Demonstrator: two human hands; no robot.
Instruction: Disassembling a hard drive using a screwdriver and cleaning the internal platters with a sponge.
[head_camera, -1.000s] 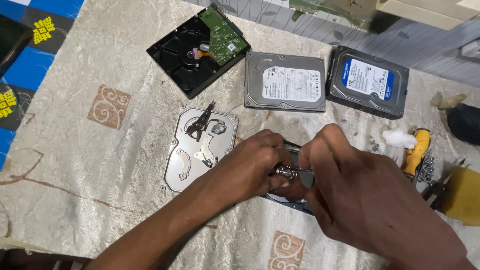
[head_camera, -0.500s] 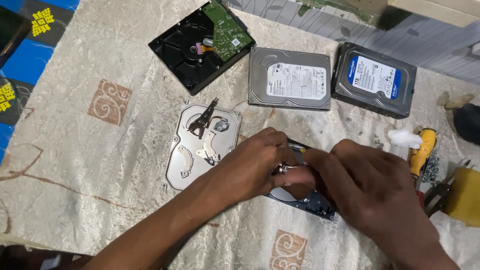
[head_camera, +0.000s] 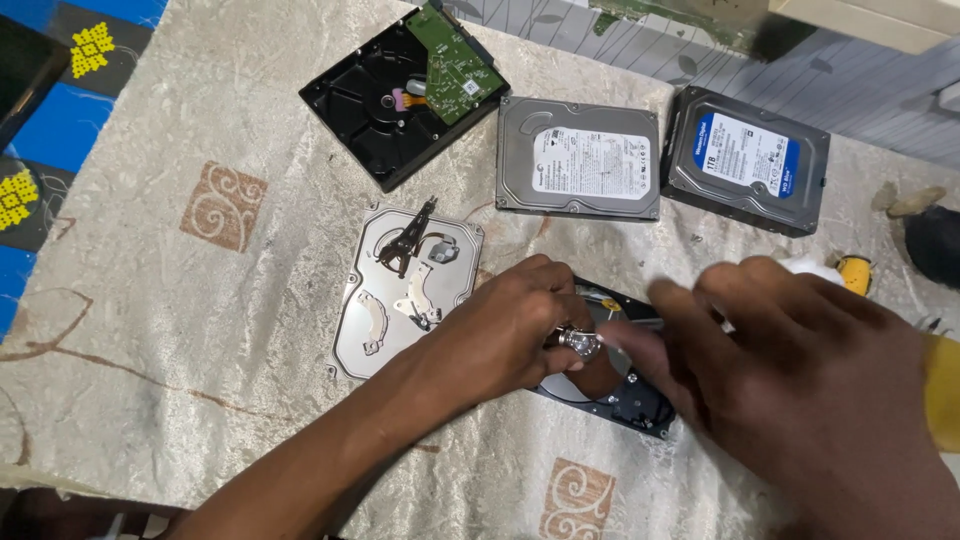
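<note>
Two hands meet over an opened drive (head_camera: 610, 385) lying on the pale patterned cloth (head_camera: 200, 330), just right of centre. The left hand (head_camera: 505, 335) rests on the drive with its fingers curled together, pinching a small shiny metal part (head_camera: 582, 343) at the drive's middle. The right hand (head_camera: 800, 370) comes in from the right, blurred, its fingers (head_camera: 640, 350) loosely spread and their tips just beside that same part; whether they touch it cannot be told. Both hands cover most of the drive, so only its dark lower corner and a strip of its top edge show.

Just left of the left hand lies a silver cover plate (head_camera: 405, 290) with a black actuator arm (head_camera: 408, 238) and small metal pieces on it. Further up the cloth sits a black drive shell (head_camera: 385, 110) with a green circuit board (head_camera: 455, 65) propped across it. Beside it to the right lie a closed silver drive (head_camera: 580, 158) and a closed drive with a blue label (head_camera: 748, 158), near each other but apart. A yellow tool (head_camera: 855, 272) shows at the right, partly hidden behind the right hand.
</note>
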